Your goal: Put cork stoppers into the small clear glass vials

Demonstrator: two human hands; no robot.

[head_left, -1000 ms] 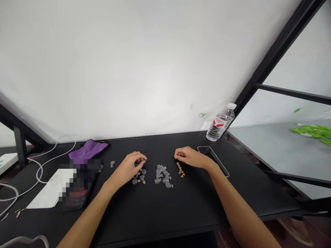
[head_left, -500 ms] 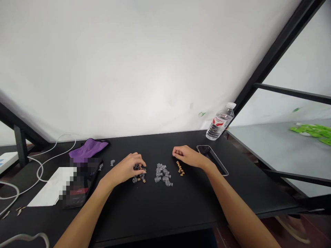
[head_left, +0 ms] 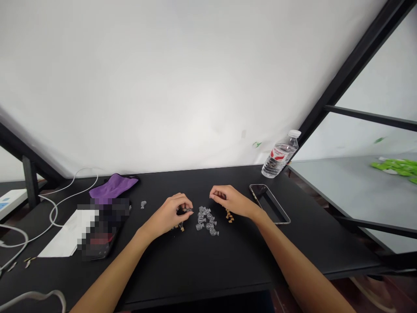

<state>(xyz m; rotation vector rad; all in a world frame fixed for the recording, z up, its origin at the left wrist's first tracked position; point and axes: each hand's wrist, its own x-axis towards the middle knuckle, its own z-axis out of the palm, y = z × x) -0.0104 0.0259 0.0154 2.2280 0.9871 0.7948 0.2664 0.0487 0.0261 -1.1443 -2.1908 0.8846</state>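
My left hand (head_left: pixel 176 213) is closed in a pinch on a tiny glass bottle (head_left: pixel 188 210), which pokes out between thumb and fingers. Beneath that hand, partly hidden, lie small corked bottles (head_left: pixel 181 228). Several clear glass bottles without corks (head_left: pixel 208 221) are grouped on the black table between my two hands. My right hand (head_left: pixel 228 199) hovers above and beyond a short row of tiny corks (head_left: pixel 230 216), its thumb and fingertips pressed together. Whatever they hold is too small to make out. One more little bottle (head_left: pixel 143 204) lies left of my left hand.
On the right, a phone (head_left: pixel 269 203) lies near my right forearm, with a water bottle (head_left: pixel 280 154) behind it. A purple cloth (head_left: pixel 114 187), white paper (head_left: pixel 65 237), a dark device (head_left: pixel 104 243) and white cables (head_left: pixel 54 213) occupy the left side.
My left hand has moved right, off the corked bottles, with a small glass bottle now in its fingers. My right hand has shifted slightly left, away from the corks.
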